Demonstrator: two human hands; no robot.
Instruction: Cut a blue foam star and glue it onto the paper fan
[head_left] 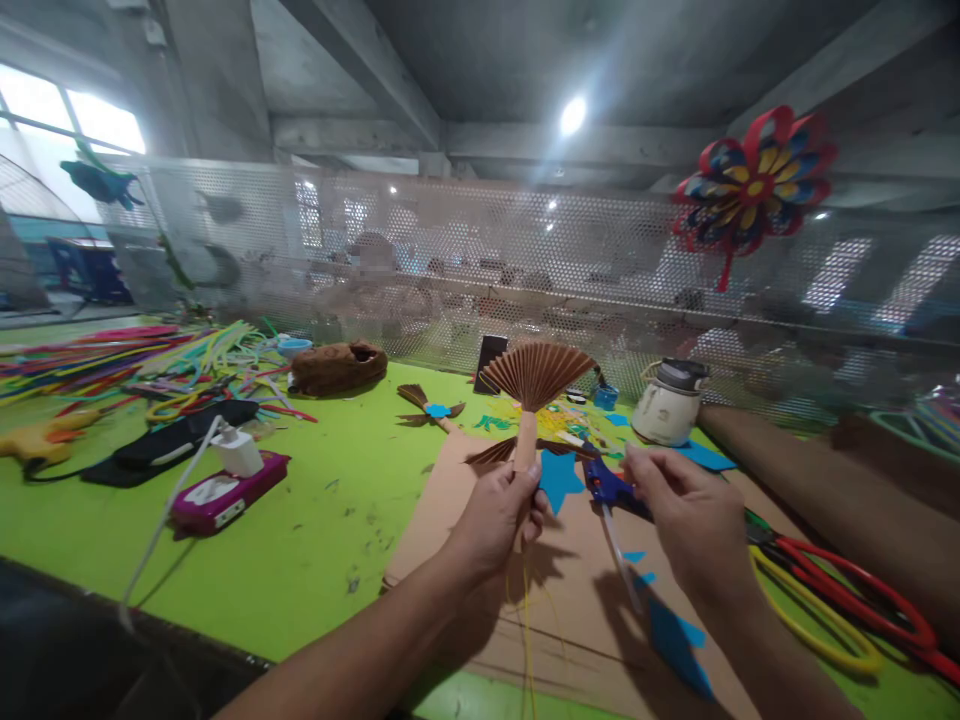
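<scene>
My left hand (499, 515) is closed around the tan stem of a brown pleated paper fan (538, 375), which stands upright. A blue paper star (561, 482) shows right beside my left fingertips; whether they touch it I cannot tell. My right hand (694, 520) is raised with thumb and fingers pinched together; what is between them is too small to make out. Just left of it is a blue glue gun (606, 485) with a pale glue stick pointing toward me, its handle partly hidden by my right hand. Thin yellow strands hang below my left hand.
Brown cardboard (442, 510) lies under my hands, with blue paper scraps (675, 640). Red-handled scissors (855, 590) are at right, near a cream bottle (666, 402). At left are a purple power strip (229, 495), a yellow glue gun (45, 440) and coloured strips (97, 360).
</scene>
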